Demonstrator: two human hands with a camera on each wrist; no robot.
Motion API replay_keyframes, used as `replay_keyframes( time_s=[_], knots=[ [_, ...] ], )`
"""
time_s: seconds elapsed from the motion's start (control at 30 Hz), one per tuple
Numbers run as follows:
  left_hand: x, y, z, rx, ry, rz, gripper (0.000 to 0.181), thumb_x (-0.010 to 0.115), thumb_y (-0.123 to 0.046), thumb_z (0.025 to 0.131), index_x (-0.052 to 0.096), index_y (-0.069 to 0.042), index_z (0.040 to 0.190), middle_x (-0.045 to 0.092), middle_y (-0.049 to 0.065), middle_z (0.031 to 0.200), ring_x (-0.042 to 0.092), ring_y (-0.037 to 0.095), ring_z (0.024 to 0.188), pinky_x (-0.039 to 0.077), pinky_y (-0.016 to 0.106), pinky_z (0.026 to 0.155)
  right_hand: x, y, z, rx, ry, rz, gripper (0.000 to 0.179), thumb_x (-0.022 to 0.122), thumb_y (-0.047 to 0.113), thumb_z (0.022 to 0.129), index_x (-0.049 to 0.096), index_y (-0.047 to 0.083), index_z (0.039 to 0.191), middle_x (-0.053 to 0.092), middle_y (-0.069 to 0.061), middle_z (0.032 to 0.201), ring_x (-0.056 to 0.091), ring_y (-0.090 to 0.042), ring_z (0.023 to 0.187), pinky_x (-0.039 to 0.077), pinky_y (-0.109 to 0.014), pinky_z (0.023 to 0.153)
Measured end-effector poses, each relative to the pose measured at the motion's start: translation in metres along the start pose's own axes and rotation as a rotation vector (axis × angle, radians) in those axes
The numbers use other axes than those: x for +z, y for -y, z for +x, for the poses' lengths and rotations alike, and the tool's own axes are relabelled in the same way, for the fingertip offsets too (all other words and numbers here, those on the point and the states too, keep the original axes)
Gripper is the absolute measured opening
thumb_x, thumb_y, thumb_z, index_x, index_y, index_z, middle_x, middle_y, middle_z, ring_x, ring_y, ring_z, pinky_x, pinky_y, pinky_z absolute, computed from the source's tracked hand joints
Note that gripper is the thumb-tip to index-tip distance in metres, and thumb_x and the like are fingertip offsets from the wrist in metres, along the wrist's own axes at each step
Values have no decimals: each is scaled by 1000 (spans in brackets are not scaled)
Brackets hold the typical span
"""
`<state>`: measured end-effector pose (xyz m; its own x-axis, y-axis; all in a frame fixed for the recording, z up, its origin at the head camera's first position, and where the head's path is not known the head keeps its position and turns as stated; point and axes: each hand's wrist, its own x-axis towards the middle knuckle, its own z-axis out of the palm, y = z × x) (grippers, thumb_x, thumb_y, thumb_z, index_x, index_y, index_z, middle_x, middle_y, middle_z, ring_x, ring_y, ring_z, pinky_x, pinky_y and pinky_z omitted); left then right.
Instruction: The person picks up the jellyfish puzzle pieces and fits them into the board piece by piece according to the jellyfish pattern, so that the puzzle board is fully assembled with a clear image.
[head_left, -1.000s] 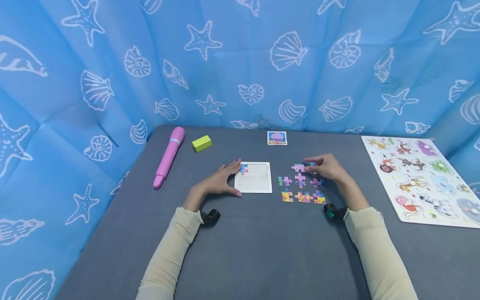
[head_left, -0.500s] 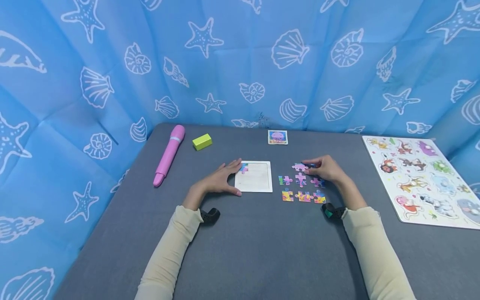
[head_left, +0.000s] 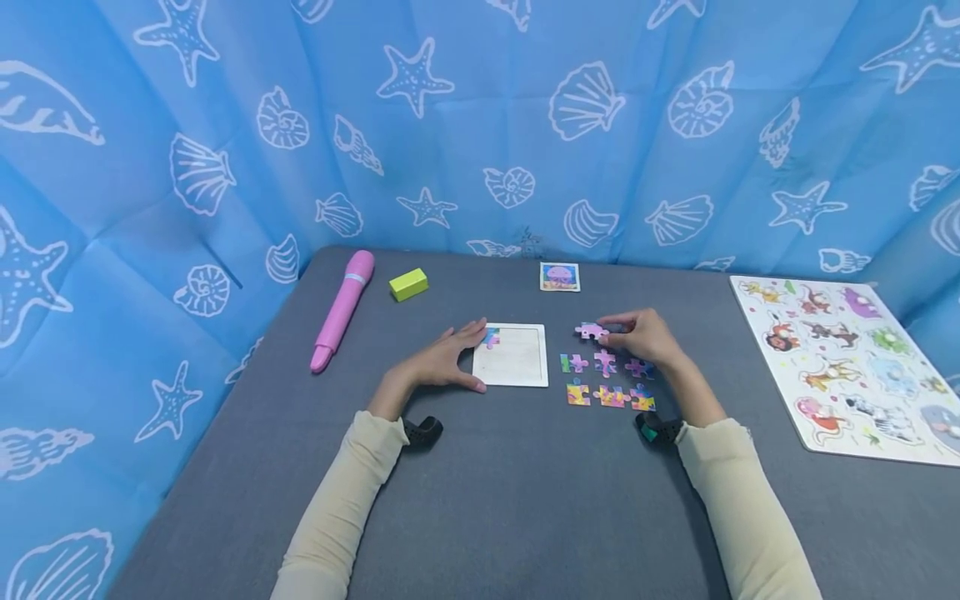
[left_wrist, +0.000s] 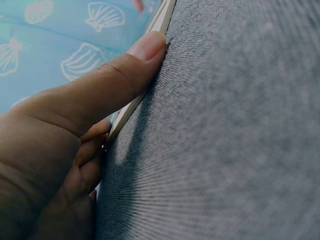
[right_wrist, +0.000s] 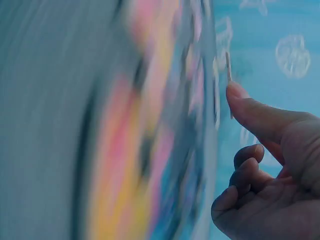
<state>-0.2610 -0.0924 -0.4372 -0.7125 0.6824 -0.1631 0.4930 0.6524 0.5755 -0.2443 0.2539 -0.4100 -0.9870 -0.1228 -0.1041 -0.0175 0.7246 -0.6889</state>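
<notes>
In the head view my right hand (head_left: 647, 337) pinches a pink puzzle piece (head_left: 591, 331) by its right end, between thumb and fingers. The right wrist view shows this piece (right_wrist: 229, 70) edge-on at the thumb tip, raised off the table. My left hand (head_left: 442, 360) holds the left side of a white square puzzle tray (head_left: 517, 385), fingers at its upper left and thumb at its near edge. Close up, the left thumb (left_wrist: 115, 80) presses on the tray's rim (left_wrist: 131, 111). A blue and pink piece (head_left: 492, 337) lies in the tray's upper-left corner.
Several loose puzzle pieces (head_left: 605, 363) lie in rows right of the tray. Behind stands a small jellyfish picture card (head_left: 559, 277) lying flat. A pink microphone-shaped toy (head_left: 343, 310) and a green block (head_left: 408, 284) are at left, an animal puzzle board (head_left: 847, 367) at right.
My right hand has taken up the pink piece from the top row and moved it slightly left and away from the other pieces. The left hand stays on the tray.
</notes>
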Motion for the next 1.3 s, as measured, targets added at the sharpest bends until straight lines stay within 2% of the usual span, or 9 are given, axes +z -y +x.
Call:
replay_keyframes(
  time_s=[0.2, 0.37, 0.57, 0.8, 1.3],
  knots=[
    [2, 2, 2, -4, -8, 10, 102, 72, -46, 74, 10, -13, 149, 4, 0, 156, 3, 16, 144, -2, 44, 116, 26, 35, 9, -81, -21, 43, 33, 70, 13, 80, 66, 2, 111, 30, 4, 54, 30, -10, 49, 27, -23, 44],
    [2, 2, 2, -3, -14, 21, 101, 72, -46, 75, 11, -13, 148, 3, 0, 156, 3, 16, 144, -1, 43, 116, 50, 57, 15, -64, -1, 72, 30, 70, 13, 80, 68, 4, 109, 30, 3, 53, 29, -12, 48, 27, -24, 43],
    [2, 0, 2, -13, -5, -2, 99, 71, -47, 75, 13, -15, 148, 3, -3, 156, 2, 13, 144, 0, 41, 117, 70, 70, 23, -83, 16, 27, 22, 70, 14, 80, 72, 4, 100, 30, 3, 49, 26, -10, 45, 24, -23, 42],
    [2, 0, 2, -28, -2, 1, 98, 71, -47, 75, 13, -16, 148, 4, -5, 156, 2, 13, 144, 0, 40, 117, 75, 75, 27, -94, 8, -31, 32, 72, 12, 77, 69, 3, 107, 46, -7, 71, 38, -17, 62, 30, -25, 49],
    [0, 0, 1, -32, 11, -15, 98, 72, -46, 75, 13, -16, 148, 3, -5, 156, 0, 13, 144, -1, 39, 117, 78, 74, 32, -99, 63, -43, 28, 74, 13, 76, 70, 4, 102, 52, -9, 78, 42, -18, 67, 32, -26, 54]
  ],
)
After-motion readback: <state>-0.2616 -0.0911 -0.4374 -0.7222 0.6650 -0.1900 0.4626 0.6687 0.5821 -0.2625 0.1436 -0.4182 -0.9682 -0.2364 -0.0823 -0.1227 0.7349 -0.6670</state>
